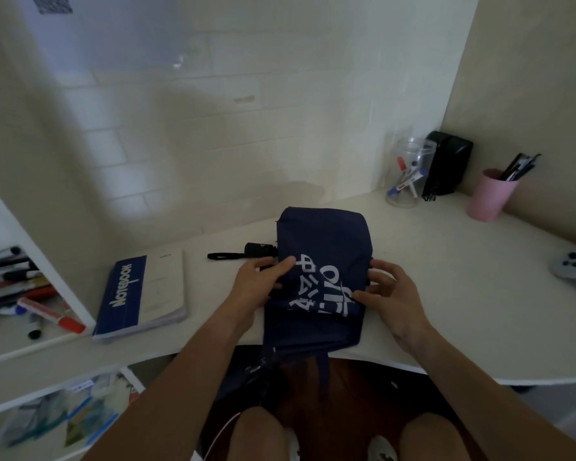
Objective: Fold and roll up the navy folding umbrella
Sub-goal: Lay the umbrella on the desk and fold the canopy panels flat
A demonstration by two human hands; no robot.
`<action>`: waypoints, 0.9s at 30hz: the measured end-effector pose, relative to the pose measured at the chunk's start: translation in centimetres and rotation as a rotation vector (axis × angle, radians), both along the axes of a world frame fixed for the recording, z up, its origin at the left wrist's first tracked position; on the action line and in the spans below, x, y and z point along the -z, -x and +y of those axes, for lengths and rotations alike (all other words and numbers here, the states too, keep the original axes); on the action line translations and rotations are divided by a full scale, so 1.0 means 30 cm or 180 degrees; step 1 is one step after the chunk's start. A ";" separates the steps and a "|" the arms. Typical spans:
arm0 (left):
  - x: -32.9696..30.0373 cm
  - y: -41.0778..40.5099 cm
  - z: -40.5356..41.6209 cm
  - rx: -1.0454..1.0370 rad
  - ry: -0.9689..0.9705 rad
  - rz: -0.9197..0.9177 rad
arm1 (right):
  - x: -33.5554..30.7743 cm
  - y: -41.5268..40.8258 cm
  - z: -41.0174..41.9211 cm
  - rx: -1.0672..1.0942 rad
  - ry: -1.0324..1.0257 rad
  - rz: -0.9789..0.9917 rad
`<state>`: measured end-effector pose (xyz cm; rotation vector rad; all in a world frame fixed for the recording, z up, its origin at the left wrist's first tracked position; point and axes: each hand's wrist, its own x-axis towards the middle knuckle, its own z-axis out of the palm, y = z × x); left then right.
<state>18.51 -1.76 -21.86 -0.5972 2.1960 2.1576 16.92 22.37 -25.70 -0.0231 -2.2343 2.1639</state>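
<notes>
Navy umbrella (326, 257) lies on bench (446, 277) btwn both hands, near end hanging off bench edge. Left hand (258, 284) pinches fabric at its left side; right hand (388, 294) presses fingers on right side. Handle w/ strap (243, 252) just beyond left hand.

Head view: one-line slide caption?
Both hands, left and right, gather the navy umbrella canopy on the desk.

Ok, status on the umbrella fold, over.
Both hands on the navy umbrella: left hand pinches one canopy edge, right hand the other. Flat on desk, not rolled. Notebook clear.
</notes>
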 end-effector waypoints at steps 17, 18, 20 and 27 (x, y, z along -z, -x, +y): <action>0.077 -0.044 -0.098 0.0851 -0.0173 0.0134 | -0.033 -0.017 0.000 -0.0362 0.0397 -0.0292; 0.077 -0.051 -0.097 0.0941 -0.0177 0.0138 | -0.025 -0.027 0.008 -0.0517 0.0286 -0.0272; 0.074 -0.058 -0.099 0.1011 -0.0328 0.0218 | -0.008 -0.042 0.024 -0.0809 0.0079 -0.0206; 0.045 -0.010 -0.063 0.0729 -0.0569 0.0347 | -0.010 -0.050 0.053 -0.1349 -0.0608 0.0230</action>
